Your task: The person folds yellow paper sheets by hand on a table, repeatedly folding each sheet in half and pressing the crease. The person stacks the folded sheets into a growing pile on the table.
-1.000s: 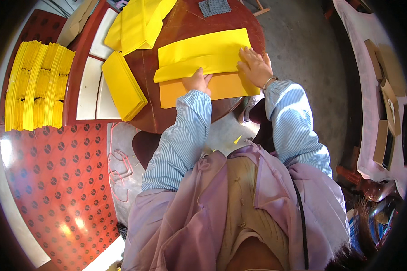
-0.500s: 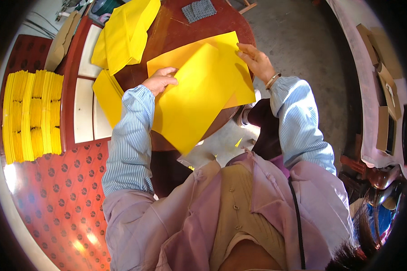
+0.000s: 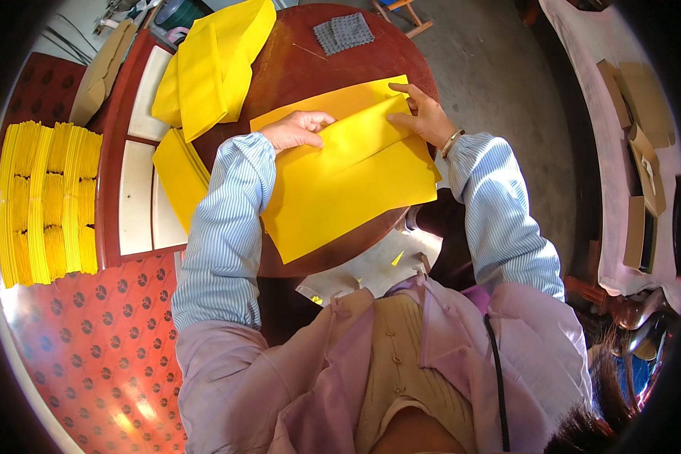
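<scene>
A yellow sheet (image 3: 340, 197) of paper or thin fabric lies on the round red-brown table (image 3: 295, 49) in front of me, its far part folded into a raised flap. My left hand (image 3: 299, 130) pinches the left end of that fold between thumb and fingers. At the flap's right end, my right hand (image 3: 424, 115) grips the yellow material, fingers bent and thumb on the near side. A more orange-yellow layer shows behind the flap. Left of my left hand, a pile of yellow sheets (image 3: 175, 174) is partly hidden by my sleeve.
A large folded yellow piece (image 3: 212, 68) lies at the far left of the table, and a grey knitted cloth (image 3: 343, 34) at its far edge. Tied bundles of yellow pieces (image 3: 49, 200) stand on the left. Cardboard boxes (image 3: 643, 159) sit on a pink-covered surface at right.
The loose lifted corner now lies as a narrower flap along the far side. My left hand has moved right and slightly up; the right hand has curled its fingers over the edge.
</scene>
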